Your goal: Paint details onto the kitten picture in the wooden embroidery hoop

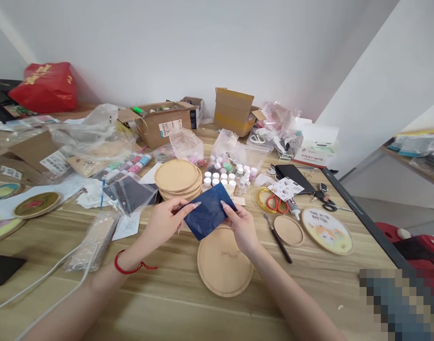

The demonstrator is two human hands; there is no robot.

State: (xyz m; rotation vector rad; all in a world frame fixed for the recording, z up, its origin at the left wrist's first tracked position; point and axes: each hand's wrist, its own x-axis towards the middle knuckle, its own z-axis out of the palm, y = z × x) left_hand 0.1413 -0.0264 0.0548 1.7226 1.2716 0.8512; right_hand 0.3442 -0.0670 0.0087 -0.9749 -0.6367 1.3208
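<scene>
Both my hands hold a dark blue sheet (208,214) up over the table. My left hand (167,219) pinches its left edge between thumb and fingers. My right hand (240,225) grips its right edge. Just below the sheet a round wooden disc (222,265) lies flat on the wooden table (167,293). A red cord circles my left wrist.
A stack of wooden discs (177,179) and several small paint bottles (226,179) stand behind. To the right lie a paintbrush (278,239), a small wooden disc (288,230), a painted round plaque (327,230), red scissors (276,202) and a glue tube. Cardboard boxes (234,111) and plastic bags crowd the back.
</scene>
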